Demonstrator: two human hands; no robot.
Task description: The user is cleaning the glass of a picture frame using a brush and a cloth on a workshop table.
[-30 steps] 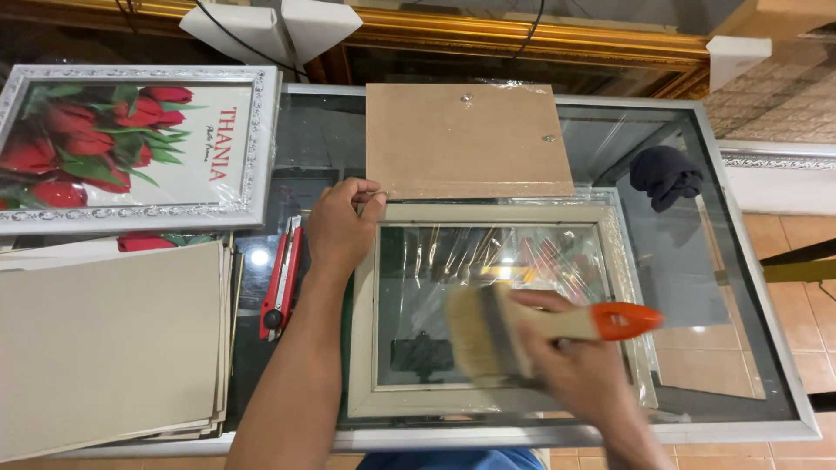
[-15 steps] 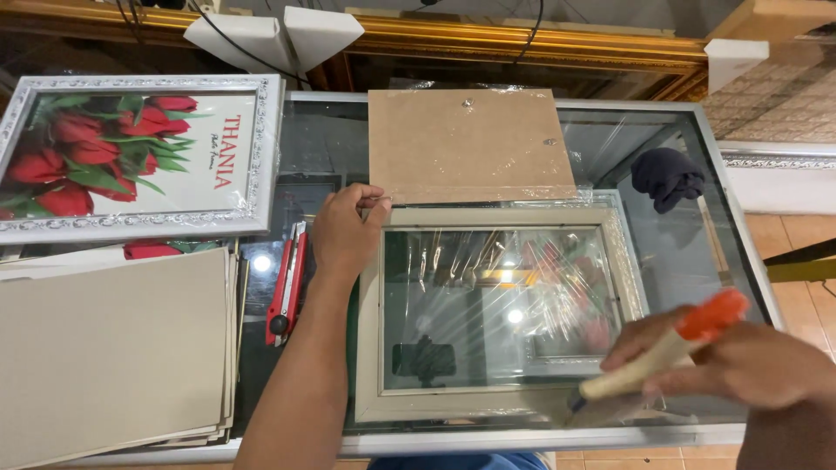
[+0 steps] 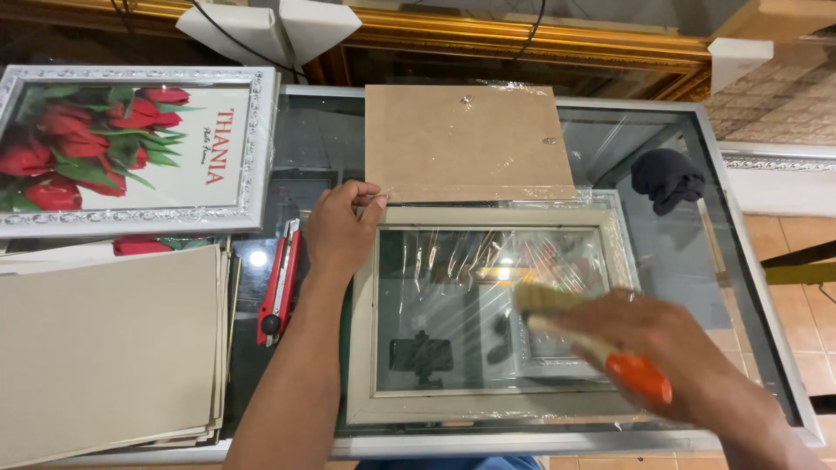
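A pale picture frame (image 3: 364,305) with its glass pane lies face down on a glass-topped table (image 3: 749,287). My left hand (image 3: 341,228) presses on the frame's upper left corner. My right hand (image 3: 662,348) grips a flat paintbrush (image 3: 592,339) with an orange handle end; its pale bristles rest on the glass near the middle right of the frame. A brown backing board (image 3: 466,144) lies just beyond the frame, partly under clear plastic film.
A framed print of red tulips (image 3: 131,148) lies at the upper left. A stack of grey card sheets (image 3: 104,339) sits at the lower left. A red utility knife (image 3: 280,280) lies beside my left wrist. A dark cloth (image 3: 666,177) rests at the right.
My right hand swept the brush from the frame's centre off to the lower right, then came back onto the glass. My left hand stayed on the corner.
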